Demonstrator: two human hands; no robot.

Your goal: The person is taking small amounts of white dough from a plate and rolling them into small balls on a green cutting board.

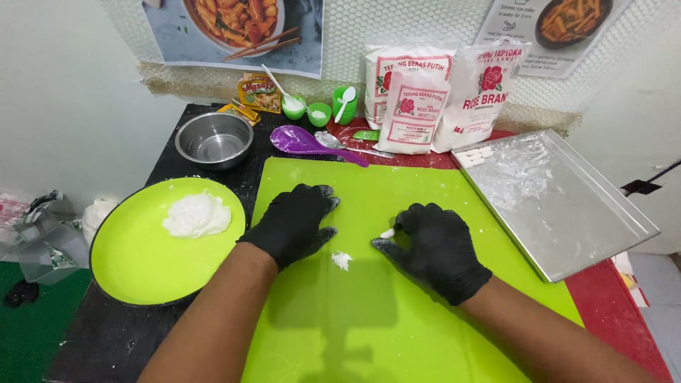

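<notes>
Both my hands wear black gloves over a lime-green cutting mat (425, 184). My left hand (298, 221) rests flat on the mat with its fingers slightly spread and nothing in it. My right hand (433, 245) pinches a small white dough piece (387, 232) between thumb and fingertips. A small white dough scrap (341, 260) lies on the mat between the two hands. To the left, a round green plate (142, 262) holds a lump of white dough (196, 215).
A metal tray (567, 206) at the right holds a few small white dough pieces (474, 157) at its far corner. Behind the mat stand flour bags (415, 106), a steel bowl (213, 140), a purple spoon (305, 142), green cups (319, 112) and a seasoning packet (259, 92).
</notes>
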